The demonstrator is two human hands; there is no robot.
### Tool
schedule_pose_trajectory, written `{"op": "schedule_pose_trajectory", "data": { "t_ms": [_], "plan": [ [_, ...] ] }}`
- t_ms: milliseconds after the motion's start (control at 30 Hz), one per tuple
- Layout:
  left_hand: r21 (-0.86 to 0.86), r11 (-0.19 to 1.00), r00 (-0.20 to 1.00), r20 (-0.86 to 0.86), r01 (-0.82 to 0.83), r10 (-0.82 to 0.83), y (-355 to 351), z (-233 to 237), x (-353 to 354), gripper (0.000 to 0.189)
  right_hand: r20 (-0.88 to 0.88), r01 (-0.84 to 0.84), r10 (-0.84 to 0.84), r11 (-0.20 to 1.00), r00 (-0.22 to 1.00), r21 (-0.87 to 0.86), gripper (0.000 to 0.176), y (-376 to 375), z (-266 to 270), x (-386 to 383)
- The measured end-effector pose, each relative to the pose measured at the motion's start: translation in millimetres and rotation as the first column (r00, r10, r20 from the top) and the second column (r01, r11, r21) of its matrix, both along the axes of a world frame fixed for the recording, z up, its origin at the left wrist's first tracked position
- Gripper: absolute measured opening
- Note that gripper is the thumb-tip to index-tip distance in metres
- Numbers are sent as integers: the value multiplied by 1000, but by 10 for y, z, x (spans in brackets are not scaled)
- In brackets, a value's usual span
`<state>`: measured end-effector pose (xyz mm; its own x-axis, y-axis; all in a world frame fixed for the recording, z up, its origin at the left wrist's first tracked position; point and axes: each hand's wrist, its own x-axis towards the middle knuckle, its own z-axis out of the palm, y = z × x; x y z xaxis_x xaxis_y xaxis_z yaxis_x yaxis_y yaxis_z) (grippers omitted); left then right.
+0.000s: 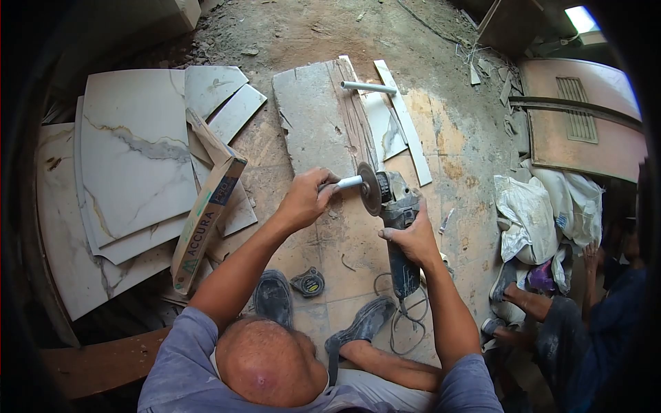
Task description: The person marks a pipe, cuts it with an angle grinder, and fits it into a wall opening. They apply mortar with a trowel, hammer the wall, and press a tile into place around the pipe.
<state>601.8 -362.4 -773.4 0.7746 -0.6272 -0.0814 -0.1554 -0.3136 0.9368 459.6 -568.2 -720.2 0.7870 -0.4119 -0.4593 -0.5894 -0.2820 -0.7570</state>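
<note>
My left hand (pixel 306 198) is closed around a short white plastic pipe (pixel 350 182), whose free end points right at the cutting disc. An angle grinder (pixel 401 265) is gripped in my right hand (pixel 414 235), fingers wrapped round its body just behind the head. Its round, dusty disc (pixel 370 190) stands on edge, overlapping the pipe's end in this view. From the grinder's lower end a cord loops down beside my shoe (pixel 361 323). Beyond both hands lies a rough grey slab (pixel 310 113), with another white pipe (pixel 368 87) resting across the tile strips at its right.
Marble-patterned tiles (pixel 138 158) are stacked at left, with an ACCURA cardboard carton (pixel 206 224) leaning on them. A tape measure (pixel 308 282) lies between my feet. White sacks (pixel 527 217) and a seated person (pixel 585 330) are at right. A long tile strip (pixel 406 124) lies beyond the grinder.
</note>
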Motion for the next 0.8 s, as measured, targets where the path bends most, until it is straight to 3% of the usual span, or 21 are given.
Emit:
{"op": "schedule_pose_trajectory", "data": {
  "t_ms": [167,233,267,333,367,433,467,533,667,767,800],
  "plan": [
    [7,1000,1000,18,10,-11,20,2,0,15,-18,4,-4,1000,1000,18,97,-14,-21,-7],
    [-79,997,980,-197,18,-33,38,-14,13,17,87,70,-75,996,993,59,89,-52,-121,-51],
    [-78,997,980,-195,18,-33,55,-39,21,17,89,69,-74,996,993,60,89,-83,-122,-54],
    [-360,924,748,-647,-129,-148,98,-112,39,19,31,213,-239,913,971,348,83,-124,-120,-31],
    [-357,925,750,-646,-130,-144,112,-147,32,19,58,236,-269,913,961,334,69,-85,-67,-20],
    [-493,818,566,-781,-297,-265,129,-180,6,21,48,267,-329,836,943,480,65,-196,-198,-86],
    [-492,818,568,-780,-298,-262,141,-181,-7,21,49,265,-327,835,944,483,65,-232,-219,-111],
    [-519,782,478,-814,-346,-329,159,-179,-26,23,-151,418,-455,573,878,705,67,-265,-236,-134],
    [-516,771,440,-830,-374,-342,163,-162,-36,24,-62,357,-470,570,880,740,69,-273,-500,-242],
    [-540,788,486,-795,-295,-363,191,-166,-69,28,-23,301,-440,573,898,762,71,-233,-640,-342],
    [-507,844,553,-760,-176,-341,205,-192,-90,26,-27,278,-450,503,893,819,73,-202,-706,-381]
  ]
}}
